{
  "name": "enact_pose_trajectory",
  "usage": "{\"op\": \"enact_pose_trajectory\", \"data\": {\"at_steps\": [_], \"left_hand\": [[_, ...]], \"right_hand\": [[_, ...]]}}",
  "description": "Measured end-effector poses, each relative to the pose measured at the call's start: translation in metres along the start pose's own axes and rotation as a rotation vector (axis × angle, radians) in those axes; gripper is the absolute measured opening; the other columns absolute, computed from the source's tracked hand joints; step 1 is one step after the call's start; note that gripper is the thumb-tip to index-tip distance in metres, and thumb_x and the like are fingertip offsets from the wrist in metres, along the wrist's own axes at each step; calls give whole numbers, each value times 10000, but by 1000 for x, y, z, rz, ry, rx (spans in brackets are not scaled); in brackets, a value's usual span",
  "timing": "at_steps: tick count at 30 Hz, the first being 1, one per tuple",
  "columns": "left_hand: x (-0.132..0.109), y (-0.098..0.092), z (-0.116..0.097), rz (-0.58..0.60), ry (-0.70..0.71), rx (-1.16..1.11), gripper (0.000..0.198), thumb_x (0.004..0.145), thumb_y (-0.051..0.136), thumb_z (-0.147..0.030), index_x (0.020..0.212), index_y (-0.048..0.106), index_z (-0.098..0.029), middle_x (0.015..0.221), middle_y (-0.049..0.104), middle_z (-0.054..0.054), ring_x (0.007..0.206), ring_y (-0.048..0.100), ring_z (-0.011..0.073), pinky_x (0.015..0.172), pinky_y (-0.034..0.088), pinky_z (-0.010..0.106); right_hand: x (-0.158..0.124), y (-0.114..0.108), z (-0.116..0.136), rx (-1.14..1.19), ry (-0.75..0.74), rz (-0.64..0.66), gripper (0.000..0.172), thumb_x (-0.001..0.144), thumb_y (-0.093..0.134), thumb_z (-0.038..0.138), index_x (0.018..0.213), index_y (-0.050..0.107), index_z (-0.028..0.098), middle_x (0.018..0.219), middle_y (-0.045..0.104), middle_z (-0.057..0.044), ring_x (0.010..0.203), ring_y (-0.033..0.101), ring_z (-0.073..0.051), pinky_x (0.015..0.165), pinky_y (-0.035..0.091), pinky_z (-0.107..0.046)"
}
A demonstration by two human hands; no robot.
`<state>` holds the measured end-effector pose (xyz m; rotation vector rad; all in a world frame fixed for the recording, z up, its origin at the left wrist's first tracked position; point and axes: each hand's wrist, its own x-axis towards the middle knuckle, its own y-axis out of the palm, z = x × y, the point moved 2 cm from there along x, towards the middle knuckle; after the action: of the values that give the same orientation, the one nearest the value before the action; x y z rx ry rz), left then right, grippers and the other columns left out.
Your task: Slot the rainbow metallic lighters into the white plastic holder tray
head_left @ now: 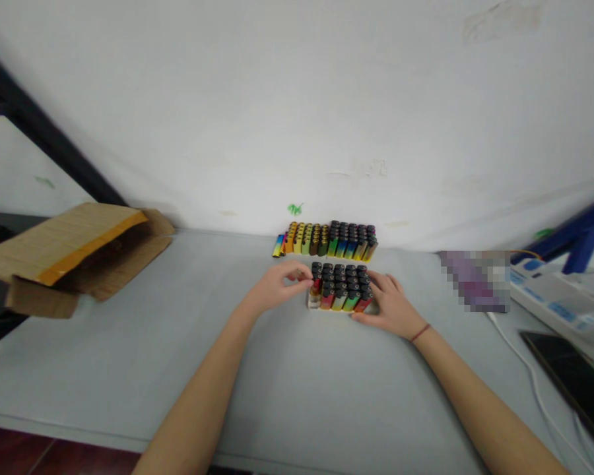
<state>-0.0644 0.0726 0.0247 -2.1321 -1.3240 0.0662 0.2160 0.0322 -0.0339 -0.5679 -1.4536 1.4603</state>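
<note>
A white tray [340, 310] full of upright lighters stands on the grey table, rows of black tops facing up and red, green and clear bodies showing in front. At its front left corner, my left hand [282, 287] is closed in a pinch on a red-topped lighter [315, 290]; the fingertips partly cover it. My right hand [391, 307] grips the tray's right side, thumb along the front edge and fingers behind. Just beyond is a second block of lighters [344, 239], yellow-patterned on the left and black-topped on the right. A blue and yellow lighter [278, 246] leans at its left end.
An opened cardboard box [74, 241] lies on the table's left side. To the right are a blurred purple item [475, 280], a white power strip [559, 297], a white cable [525, 369] and a dark phone [569, 376]. A white wall [257, 119] rises behind the table.
</note>
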Motion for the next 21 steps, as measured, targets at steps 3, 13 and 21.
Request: {"op": "enact_pose_trajectory", "data": {"at_steps": [3,13,21], "left_hand": [[0,1,0,9,24,57,145,837,597,-303,811,674,-183,844,703,41,770,627,150,750,488,279],[-4,-20,55,-429,-297,702,412,945,396,-229,1268,647,-186,1231,661,152,1166,574,280,1025,426,445],[-6,-22,46,-352,-525,858,417,981,374,-433,1127,712,-238,1214,658,125,1087,626,285,920,472,402]], "right_hand": [[0,1,-1,6,4,7,844,798,535,759,1373,517,142,1378,530,-225,1266,494,-364,1101,305,-583],[0,1,0,16,15,11,856,789,565,742,1374,524,119,1386,523,-242,1268,490,-377,1105,298,-596],[0,1,-2,22,15,15,860,788,553,755,1385,519,137,1378,529,-231,1266,486,-375,1101,296,-606]]}}
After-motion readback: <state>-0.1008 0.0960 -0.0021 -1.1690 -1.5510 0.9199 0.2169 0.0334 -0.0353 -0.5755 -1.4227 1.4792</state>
